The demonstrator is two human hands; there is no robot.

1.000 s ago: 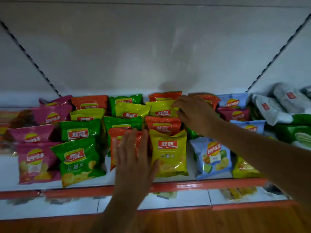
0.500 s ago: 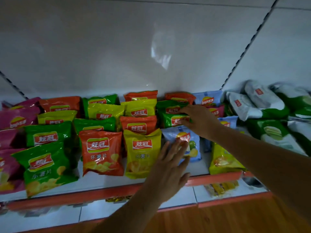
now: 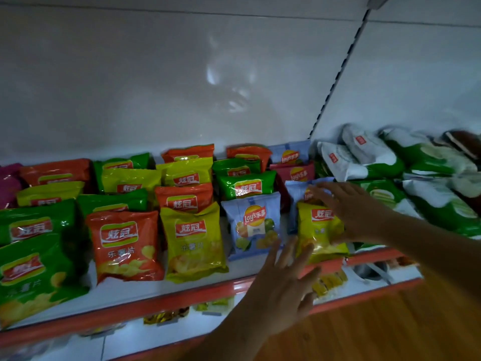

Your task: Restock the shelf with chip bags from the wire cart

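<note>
Rows of small chip bags in orange, yellow, green, pink and pale blue fill the white shelf (image 3: pixel 145 290) with its red front lip. My right hand (image 3: pixel 348 209) lies with straight fingers on the right side of a yellow bag (image 3: pixel 316 230) at the shelf front, its fingertips reaching the pale blue bag (image 3: pixel 296 188) behind. My left hand (image 3: pixel 283 287) hovers spread open just in front of the shelf lip, below a pale blue Lay's bag (image 3: pixel 253 225) and holding nothing. The wire cart is out of view.
Larger white-and-green bags (image 3: pixel 426 162) are piled in the neighbouring shelf bay to the right. A slotted upright (image 3: pixel 335 82) divides the two bays. A lower shelf (image 3: pixel 182 332) holds more packets. Wooden floor (image 3: pixel 377 332) shows at the bottom right.
The view has shifted right along the shelf. My right hand moved from the green bags down onto the yellow front bag. My left hand slid right, staying open.
</note>
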